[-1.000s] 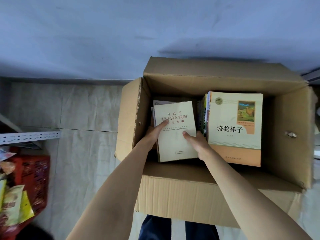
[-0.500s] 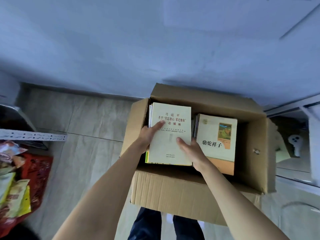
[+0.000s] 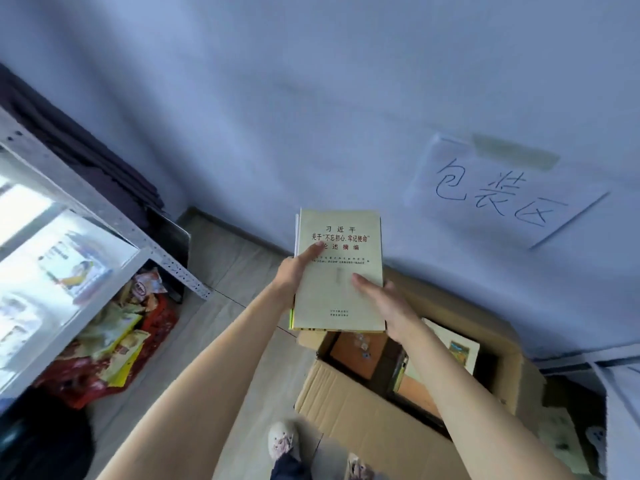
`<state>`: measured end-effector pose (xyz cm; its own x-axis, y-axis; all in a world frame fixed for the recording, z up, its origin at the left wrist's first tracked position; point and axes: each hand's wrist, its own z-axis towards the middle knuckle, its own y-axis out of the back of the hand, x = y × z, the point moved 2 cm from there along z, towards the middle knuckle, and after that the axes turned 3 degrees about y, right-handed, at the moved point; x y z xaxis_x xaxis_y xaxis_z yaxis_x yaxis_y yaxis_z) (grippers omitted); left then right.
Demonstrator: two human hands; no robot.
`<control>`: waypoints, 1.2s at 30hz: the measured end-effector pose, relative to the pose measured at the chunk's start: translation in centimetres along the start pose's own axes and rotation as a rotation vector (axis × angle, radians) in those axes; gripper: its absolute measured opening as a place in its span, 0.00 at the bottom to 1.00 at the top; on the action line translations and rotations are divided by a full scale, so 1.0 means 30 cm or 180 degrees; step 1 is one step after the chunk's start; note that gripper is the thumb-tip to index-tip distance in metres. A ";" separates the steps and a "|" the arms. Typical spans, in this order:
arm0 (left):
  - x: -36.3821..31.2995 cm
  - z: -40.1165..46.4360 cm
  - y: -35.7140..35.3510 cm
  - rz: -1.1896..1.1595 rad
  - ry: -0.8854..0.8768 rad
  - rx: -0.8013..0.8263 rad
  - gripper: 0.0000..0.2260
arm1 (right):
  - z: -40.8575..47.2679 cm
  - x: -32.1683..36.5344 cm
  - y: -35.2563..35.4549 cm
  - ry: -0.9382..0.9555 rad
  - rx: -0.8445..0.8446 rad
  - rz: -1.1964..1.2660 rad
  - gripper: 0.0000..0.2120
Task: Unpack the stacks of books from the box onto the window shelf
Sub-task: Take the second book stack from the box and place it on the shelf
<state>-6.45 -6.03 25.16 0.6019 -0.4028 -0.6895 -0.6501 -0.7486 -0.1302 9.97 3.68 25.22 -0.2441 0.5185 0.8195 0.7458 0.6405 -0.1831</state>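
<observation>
The left hand (image 3: 294, 275) grips the left edge of a stack of books (image 3: 341, 271), its thumb lying across the pale cream cover of the top book and the other fingers hidden beneath. The right hand (image 3: 388, 306) grips the stack's right edge, thumb pressed flat on the cover near its middle, the remaining fingers out of sight under the stack. Between the two hands the stack is held in the air, level with the base of the wall, its cover printed with red Chinese characters; yellow-green edges of lower books show at its bottom left corner.

Below and slightly right of the hands sits the open cardboard box (image 3: 363, 417) on the floor, holding an orange-covered book (image 3: 360, 351) and, further right, a cream and orange book (image 3: 446, 351). Above and right of the hands a paper sign (image 3: 498, 192) with handwritten blue characters is taped to the wall. Far left of the hands stands a metal rack (image 3: 114, 220), with a red basket of snack packets (image 3: 114, 344) under it. Beneath the forearms a shoe (image 3: 282, 441) rests on the floor.
</observation>
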 end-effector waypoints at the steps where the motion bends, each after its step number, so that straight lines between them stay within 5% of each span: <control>1: -0.037 -0.056 0.049 -0.0101 -0.0063 -0.0059 0.19 | -0.028 0.038 -0.061 0.0057 0.0107 -0.0075 0.05; 10: -0.197 -0.620 0.635 -0.0675 -0.0783 -0.0778 0.26 | -0.339 0.218 -0.743 0.0433 0.1097 -0.0633 0.17; 15: -0.151 -0.968 1.035 -0.0859 -0.1111 -0.1183 0.26 | -0.552 0.156 -1.175 0.0566 0.1703 -0.0829 0.07; 20: -0.060 -1.304 1.444 -0.1032 -0.1279 -0.1613 0.25 | -0.783 0.018 -1.603 0.0487 0.2270 -0.0902 0.23; 27: 0.089 -1.670 1.914 -0.1380 -0.1508 -0.2026 0.19 | -1.062 -0.182 -2.107 0.0565 0.2895 -0.1155 0.22; 36: 0.185 -1.933 2.431 -0.1777 -0.1907 -0.2304 0.24 | -1.242 -0.326 -2.690 0.0556 0.3628 -0.1303 0.16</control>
<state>-23.64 -93.40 53.17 0.2765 0.2646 -0.9239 0.1890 -0.9575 -0.2177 -24.72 -74.19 52.21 -0.1814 0.1354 0.9740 -0.3577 0.9135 -0.1936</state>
